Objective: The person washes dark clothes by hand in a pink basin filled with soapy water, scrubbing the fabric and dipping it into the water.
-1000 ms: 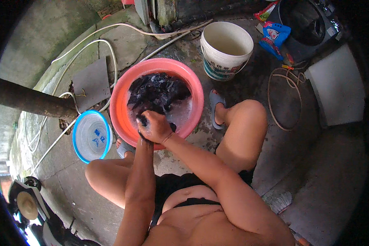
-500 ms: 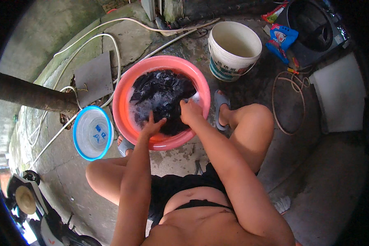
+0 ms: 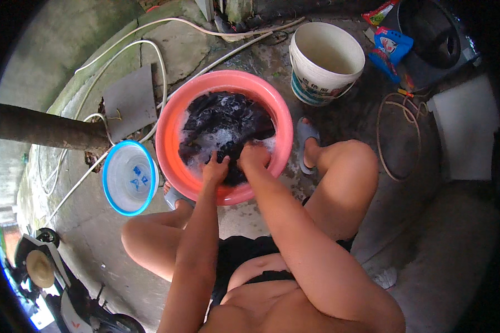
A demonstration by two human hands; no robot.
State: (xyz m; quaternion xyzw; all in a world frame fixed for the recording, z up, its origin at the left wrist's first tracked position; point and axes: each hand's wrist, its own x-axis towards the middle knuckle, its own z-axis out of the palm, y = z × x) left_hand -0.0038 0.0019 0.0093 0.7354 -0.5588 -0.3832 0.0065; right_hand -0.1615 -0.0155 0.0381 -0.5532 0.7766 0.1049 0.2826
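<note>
Dark, wet laundry [image 3: 225,114] is lying in suds inside the pink basin [image 3: 284,133], left of the white bucket [image 3: 311,77]. Nearside, the left hand [image 3: 215,168] is touching it, thumb and fingers parted; the right hand [image 3: 254,157] is curling alongside, grip unclear.

Basin [image 3: 286,133]: round, wide, pink, with a smooth, thick rim. The inner wall shows orange at the left and lower left. The basin sits upright, open side up.

Cloth [image 3: 205,114]: black or very dark, wet, bunched and creased. It lies in the basin as one spread heap, covering most of the interior; its folds form uneven ridges. Whether it is one piece or several cannot be determined.

Suds [image 3: 223,135]: white; a patch rests on the cloth near the middle, with more along the cloth's left and right edges.
</note>
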